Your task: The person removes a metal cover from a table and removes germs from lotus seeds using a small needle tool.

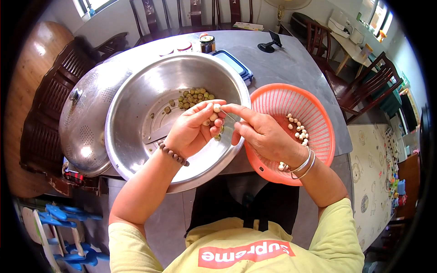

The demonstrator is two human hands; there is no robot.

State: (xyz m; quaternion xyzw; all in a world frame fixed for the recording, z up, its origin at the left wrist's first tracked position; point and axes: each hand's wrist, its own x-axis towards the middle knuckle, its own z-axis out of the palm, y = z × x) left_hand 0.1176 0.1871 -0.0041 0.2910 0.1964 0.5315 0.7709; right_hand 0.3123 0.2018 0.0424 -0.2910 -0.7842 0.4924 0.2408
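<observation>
Mid-frame, small round cream balls (214,116) are held by the L hand (189,129), grip curled; a thin silver metal pick (229,116) is pinched by the R hand (261,129). Prob. light, firm, a bit slippery, the balls are best held softly by their sides.

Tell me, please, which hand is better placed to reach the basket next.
Likely the right hand: though holding a thin tool, it's nearer the orange basket; the left hand, above the bowl, holds seeds.

Bright daylight from windows (382,20), glare on metal lid (86,119), fisheye-bent edges.
</observation>
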